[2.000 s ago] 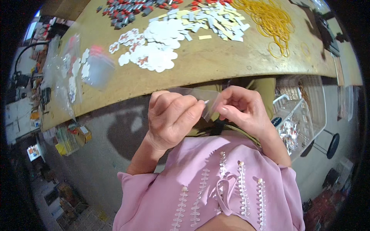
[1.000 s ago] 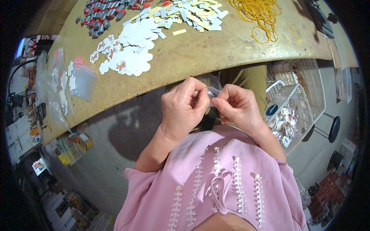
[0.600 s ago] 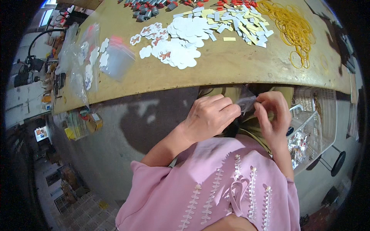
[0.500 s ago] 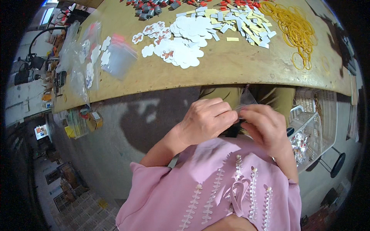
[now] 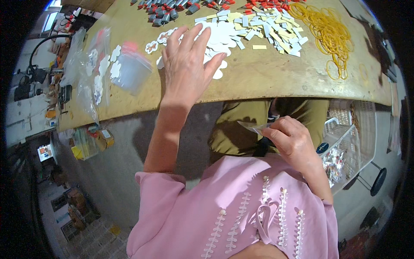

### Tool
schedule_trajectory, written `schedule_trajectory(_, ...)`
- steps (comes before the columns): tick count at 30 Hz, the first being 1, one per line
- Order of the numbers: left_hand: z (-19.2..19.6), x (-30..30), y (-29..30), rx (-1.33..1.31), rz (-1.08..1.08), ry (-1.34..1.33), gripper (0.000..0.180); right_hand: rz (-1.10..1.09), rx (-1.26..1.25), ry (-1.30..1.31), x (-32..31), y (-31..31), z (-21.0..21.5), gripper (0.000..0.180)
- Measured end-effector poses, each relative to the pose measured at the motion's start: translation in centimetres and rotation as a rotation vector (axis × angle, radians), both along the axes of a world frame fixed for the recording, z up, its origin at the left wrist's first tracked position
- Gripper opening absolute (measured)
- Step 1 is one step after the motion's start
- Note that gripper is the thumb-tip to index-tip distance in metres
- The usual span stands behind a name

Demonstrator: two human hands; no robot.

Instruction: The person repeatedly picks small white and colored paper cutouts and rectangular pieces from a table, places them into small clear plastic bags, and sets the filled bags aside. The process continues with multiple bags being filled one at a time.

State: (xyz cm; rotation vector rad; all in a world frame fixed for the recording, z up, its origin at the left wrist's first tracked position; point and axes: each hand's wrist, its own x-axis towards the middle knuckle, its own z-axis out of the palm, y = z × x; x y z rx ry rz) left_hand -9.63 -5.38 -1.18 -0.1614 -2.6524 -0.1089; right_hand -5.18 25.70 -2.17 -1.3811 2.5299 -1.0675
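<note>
My left hand [image 5: 184,64] is stretched over the table with its fingers apart, above a heap of white scallop-edged paper cutouts [image 5: 220,36]. It covers part of the heap, and nothing shows in its grasp. Over my lap, my right hand [image 5: 288,136] pinches a small clear plastic bag [image 5: 254,127], whose free end points left. I cannot make out whether the bag has anything in it. Left of the heap lie a few cutouts with a brown printed figure [image 5: 151,47].
On the table [image 5: 276,77] are clear bags with red tops [image 5: 131,69], yellow and pale blue paper strips [image 5: 271,32], yellow rubber bands [image 5: 332,34] and grey-and-red parts [image 5: 166,13]. White plastic baskets [image 5: 351,151] stand at my right, one holding small shiny packets.
My left hand has left the bag and moved up and left to the white cutouts. My right hand keeps hold of the bag, slightly lower than before.
</note>
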Motion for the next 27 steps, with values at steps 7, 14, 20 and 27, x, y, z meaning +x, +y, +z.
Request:
schedule_trajectory(7,-1.6,-1.7,0.3,-0.005,-0.139,-0.028,0.053,-0.02,0.009,0.012,0.0,0.6,-0.2,0.026)
schedule_trajectory(14,-1.0,-2.4,1.3,0.139,-0.04,-0.087,0.051,-0.025,0.027,-0.005,0.0,1.1,-1.5,0.023)
schedule_trajectory(20,0.2,-3.8,1.2,0.088,-0.067,-0.058,0.026,-0.033,-0.055,0.021,-0.2,1.2,-1.2,0.028)
schedule_trajectory(27,0.8,-3.7,0.0,0.26,0.015,0.022,0.01,-0.137,-0.057,0.054,0.1,1.5,-1.3,0.024)
